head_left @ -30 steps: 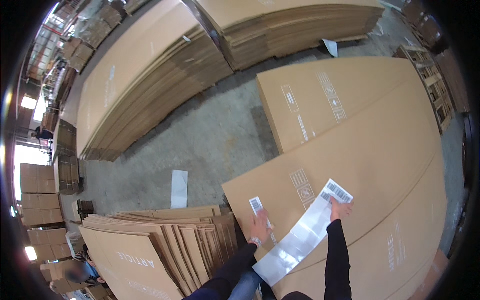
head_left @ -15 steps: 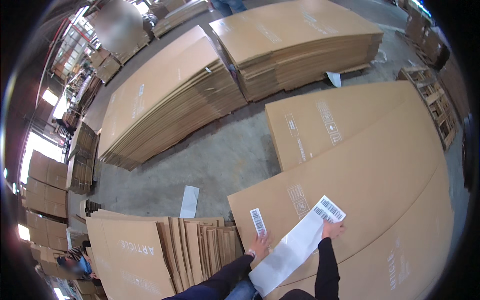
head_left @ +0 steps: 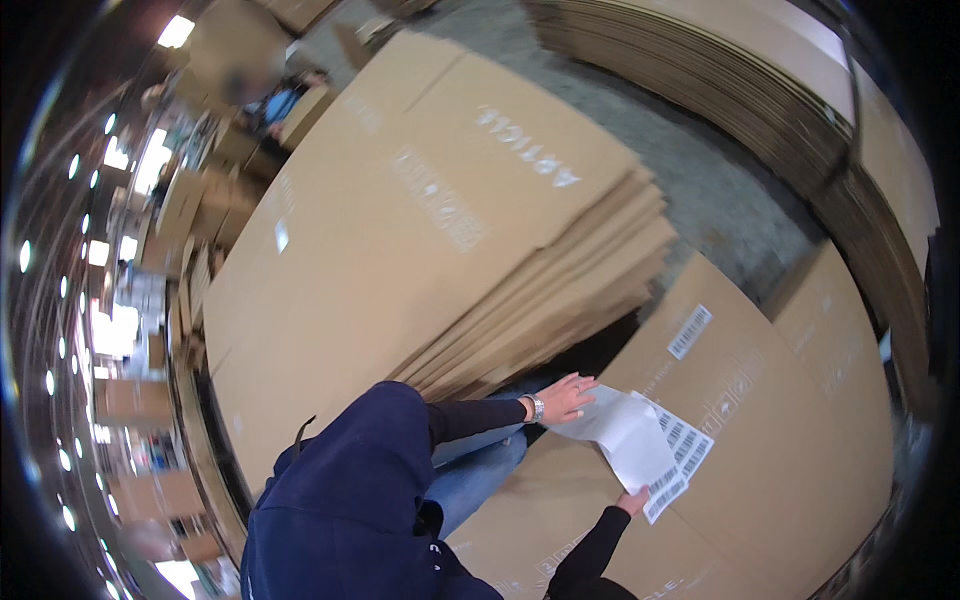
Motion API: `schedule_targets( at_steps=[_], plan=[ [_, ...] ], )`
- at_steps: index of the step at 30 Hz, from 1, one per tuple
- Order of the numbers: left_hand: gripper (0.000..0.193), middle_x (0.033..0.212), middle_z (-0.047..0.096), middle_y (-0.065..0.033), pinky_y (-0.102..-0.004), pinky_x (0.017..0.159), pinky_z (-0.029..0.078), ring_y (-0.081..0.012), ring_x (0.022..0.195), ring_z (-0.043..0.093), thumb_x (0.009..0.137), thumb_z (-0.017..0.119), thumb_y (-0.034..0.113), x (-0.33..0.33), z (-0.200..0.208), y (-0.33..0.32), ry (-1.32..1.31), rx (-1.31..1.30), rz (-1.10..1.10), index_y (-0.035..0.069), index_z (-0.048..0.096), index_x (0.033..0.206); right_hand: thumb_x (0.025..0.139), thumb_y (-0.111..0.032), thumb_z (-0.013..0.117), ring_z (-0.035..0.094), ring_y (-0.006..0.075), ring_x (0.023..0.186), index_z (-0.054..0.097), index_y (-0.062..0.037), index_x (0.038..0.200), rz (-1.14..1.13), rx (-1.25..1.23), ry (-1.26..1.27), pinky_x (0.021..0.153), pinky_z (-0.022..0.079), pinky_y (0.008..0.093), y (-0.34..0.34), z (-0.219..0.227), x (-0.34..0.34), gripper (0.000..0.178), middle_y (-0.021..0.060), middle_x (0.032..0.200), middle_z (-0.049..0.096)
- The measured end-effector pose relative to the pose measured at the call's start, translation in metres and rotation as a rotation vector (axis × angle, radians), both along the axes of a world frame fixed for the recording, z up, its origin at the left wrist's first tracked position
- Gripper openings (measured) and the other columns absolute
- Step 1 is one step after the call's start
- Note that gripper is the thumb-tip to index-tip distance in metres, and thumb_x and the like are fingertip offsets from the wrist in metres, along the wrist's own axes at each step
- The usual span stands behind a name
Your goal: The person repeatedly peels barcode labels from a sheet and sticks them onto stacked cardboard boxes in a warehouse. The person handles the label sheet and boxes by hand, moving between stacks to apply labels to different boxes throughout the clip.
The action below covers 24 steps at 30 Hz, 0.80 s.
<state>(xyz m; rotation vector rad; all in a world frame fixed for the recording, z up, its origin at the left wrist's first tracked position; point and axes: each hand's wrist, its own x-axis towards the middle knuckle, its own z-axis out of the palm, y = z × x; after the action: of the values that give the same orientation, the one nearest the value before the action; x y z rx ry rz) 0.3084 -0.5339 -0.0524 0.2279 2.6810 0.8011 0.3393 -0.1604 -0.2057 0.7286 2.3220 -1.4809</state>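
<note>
A strip of white barcode labels [head_left: 638,452], curled in the middle, lies over the flat printed cardboard sheet [head_left: 770,450]. My right hand [head_left: 633,501] pinches its near edge beside a printed barcode. At the strip's other end is my left hand [head_left: 562,398], fingers stretched out and touching the paper; a wristband shows behind it. A single barcode label [head_left: 689,332] is stuck on the cardboard beyond the strip. Part of the strip hides behind its own curl.
A tall stack of flat cardboard cartons [head_left: 400,200] stands to my left, close by my knee. More stacked cardboard [head_left: 700,80] is at the upper right, across a strip of concrete floor [head_left: 730,190]. A person [head_left: 280,105] is at the upper left.
My view has swung left, bringing the carton stack into the middle. The label strip was stretched out straight and now curls over. My left hand has moved from the stuck label to the strip.
</note>
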Motion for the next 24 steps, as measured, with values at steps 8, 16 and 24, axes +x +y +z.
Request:
schedule_targets(
  at_steps=[8,16,24],
  plan=[
    [0.058,0.139,0.028,-0.0221,-0.0464,0.104,0.025,-0.0386,0.127,0.029,0.082,0.055,0.027,0.149,0.126,-0.170,0.418,-0.330,1.176,0.008,0.034,0.133,0.080,-0.015,0.058,0.054,0.0324,0.098,0.053,0.0072,0.106,0.515,0.890,-0.029,0.086,0.043,0.0395,0.023,0.060,0.037,0.035,0.0228,0.105,0.058],
    [0.085,0.146,0.010,-0.0214,-0.0530,0.106,0.014,-0.0357,0.135,0.011,0.078,0.058,0.044,0.336,0.111,-0.263,0.001,-0.355,2.238,0.005,0.015,0.141,0.088,-0.015,0.052,0.056,0.0259,0.088,0.057,0.0069,0.103,0.054,0.111,0.308,0.078,0.047,0.0364,-0.116,0.172,-0.069,0.027,0.0173,0.099,0.061],
    [0.118,0.149,-0.009,-0.0138,-0.0563,0.106,-0.002,-0.0304,0.137,-0.010,0.062,0.066,0.060,0.395,0.111,-0.248,-0.286,0.075,1.954,0.012,-0.004,0.143,0.090,-0.028,0.053,0.053,0.0223,0.078,0.056,0.0157,0.100,0.738,-0.084,0.530,0.074,0.043,0.0374,-0.399,0.292,-0.061,0.045,0.0229,0.094,0.062]
  ],
)
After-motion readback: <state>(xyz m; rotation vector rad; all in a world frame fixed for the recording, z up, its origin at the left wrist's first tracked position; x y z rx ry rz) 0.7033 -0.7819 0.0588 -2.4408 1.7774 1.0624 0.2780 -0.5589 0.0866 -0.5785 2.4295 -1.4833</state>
